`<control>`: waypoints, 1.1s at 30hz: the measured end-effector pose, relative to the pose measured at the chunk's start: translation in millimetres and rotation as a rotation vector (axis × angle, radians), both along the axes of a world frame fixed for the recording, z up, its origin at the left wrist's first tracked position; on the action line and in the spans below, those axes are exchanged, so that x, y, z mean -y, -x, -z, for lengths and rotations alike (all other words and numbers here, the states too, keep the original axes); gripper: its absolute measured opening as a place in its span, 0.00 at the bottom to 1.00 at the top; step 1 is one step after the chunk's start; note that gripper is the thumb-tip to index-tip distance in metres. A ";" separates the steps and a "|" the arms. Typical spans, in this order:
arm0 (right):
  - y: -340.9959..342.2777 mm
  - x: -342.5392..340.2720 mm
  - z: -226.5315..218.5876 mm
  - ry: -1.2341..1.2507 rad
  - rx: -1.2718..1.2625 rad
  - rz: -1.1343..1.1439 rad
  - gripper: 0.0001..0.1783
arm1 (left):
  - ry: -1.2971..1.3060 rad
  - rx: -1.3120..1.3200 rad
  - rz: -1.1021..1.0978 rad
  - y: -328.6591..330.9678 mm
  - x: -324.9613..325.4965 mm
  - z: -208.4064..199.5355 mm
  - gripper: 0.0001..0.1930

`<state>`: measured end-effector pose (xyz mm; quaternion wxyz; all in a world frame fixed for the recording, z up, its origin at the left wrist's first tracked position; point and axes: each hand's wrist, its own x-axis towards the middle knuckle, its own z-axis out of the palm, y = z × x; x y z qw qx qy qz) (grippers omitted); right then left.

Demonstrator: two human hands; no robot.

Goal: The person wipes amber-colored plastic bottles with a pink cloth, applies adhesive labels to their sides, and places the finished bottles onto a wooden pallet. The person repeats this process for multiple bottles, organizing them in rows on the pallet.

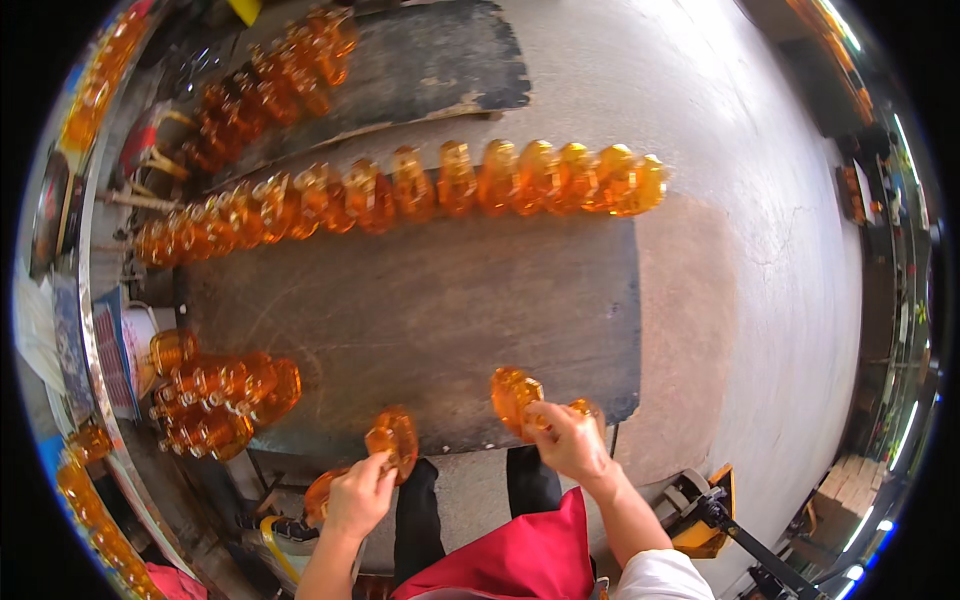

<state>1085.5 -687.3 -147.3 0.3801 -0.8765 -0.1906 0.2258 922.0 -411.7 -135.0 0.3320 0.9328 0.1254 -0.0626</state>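
Amber glass bottles with round, bulging bodies are in both hands. My left hand [362, 495] is closed on the necks of what look like two: one amber bottle [400, 445] is over the near table edge, another [320, 493] hangs to the left. My right hand [572, 440] is closed near the necks of two more. One of them [513, 398] is above the dark tabletop, and the other [588, 408] shows partly behind my fingers. Both grips partly hide the necks. A cluster of similar bottles [225, 395] lies at the table's left end.
A long row of amber bottles [412, 185] lines the far edge of the dark table [420, 310]. Beyond it, a second table [430, 60] carries more bottles [270, 95]. A yellow and black pallet jack [710, 520] stands at the lower right, on the grey floor [790, 300].
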 end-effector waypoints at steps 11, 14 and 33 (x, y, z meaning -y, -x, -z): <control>-198.4 175.7 12.2 0.077 0.158 0.029 0.11 | 0.102 0.112 0.222 -291.9 204.8 19.7 0.13; -239.3 191.3 22.4 0.066 0.132 -0.005 0.12 | 0.092 0.199 0.208 -339.7 238.1 37.1 0.10; -307.9 202.6 58.0 0.013 0.071 0.037 0.22 | 0.101 0.112 0.142 -404.3 284.3 88.7 0.22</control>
